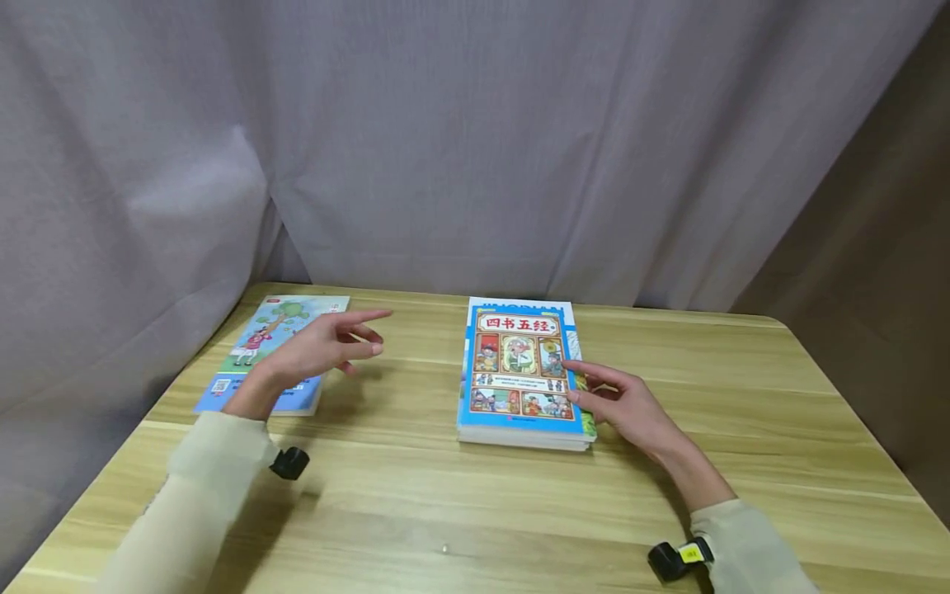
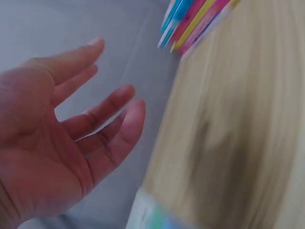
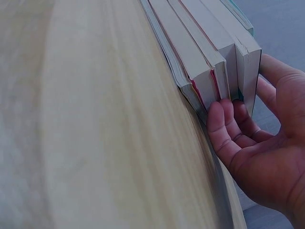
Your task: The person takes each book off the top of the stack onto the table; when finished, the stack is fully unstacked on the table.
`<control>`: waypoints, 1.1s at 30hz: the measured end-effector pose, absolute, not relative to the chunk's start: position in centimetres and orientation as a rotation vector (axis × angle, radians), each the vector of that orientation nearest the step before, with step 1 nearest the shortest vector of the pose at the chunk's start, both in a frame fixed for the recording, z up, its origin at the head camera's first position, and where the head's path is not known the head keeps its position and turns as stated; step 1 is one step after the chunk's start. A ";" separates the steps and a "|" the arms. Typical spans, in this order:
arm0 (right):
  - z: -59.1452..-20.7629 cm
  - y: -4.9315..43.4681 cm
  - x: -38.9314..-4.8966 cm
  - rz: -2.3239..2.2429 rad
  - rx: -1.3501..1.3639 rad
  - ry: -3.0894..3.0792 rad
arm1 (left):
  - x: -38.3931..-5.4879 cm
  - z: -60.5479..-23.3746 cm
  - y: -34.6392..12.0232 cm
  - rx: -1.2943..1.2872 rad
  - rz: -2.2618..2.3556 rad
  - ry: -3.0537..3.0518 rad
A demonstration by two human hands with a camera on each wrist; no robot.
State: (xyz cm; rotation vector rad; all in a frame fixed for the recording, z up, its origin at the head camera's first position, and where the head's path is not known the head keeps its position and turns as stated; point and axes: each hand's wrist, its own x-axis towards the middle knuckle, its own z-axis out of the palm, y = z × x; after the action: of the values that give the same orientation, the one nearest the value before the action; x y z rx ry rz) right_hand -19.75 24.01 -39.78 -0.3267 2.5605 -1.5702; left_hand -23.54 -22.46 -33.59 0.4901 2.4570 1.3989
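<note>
The book stack [image 1: 512,434], topped by the blue-bordered 四书五经 book [image 1: 518,356], rests on the wood-grain table [image 1: 482,503], right of the tree-illustrated book [image 1: 278,326]. The right hand [image 1: 631,408], fingers parted and slightly bent, touches the stack's right side. The left hand [image 1: 319,345] is raised near the tree-illustrated book, fingers loosely spread.

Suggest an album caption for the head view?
Right hand touching a book stack, left hand near another book.
</note>
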 end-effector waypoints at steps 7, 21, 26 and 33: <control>-40.0 24.1 -20.0 -1.559 -0.353 2.589 | -23.6 -35.5 -15.7 0.554 1.514 2.304; -39.9 23.8 -19.7 -1.606 -0.331 2.529 | -24.3 -37.8 -10.3 0.460 1.636 2.190; -39.7 24.0 -19.6 -1.611 -0.326 2.526 | -24.6 -38.1 -9.3 0.432 1.621 2.213; -39.8 24.0 -19.6 -1.617 -0.334 2.519 | -24.7 -38.4 -8.5 0.411 1.575 2.258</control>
State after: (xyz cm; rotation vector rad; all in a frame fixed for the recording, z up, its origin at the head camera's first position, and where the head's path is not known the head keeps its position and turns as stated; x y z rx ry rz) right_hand -19.61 24.03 -39.80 -0.3339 2.5186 -1.6169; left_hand -24.74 -8.48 -38.38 0.4106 2.2583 1.5747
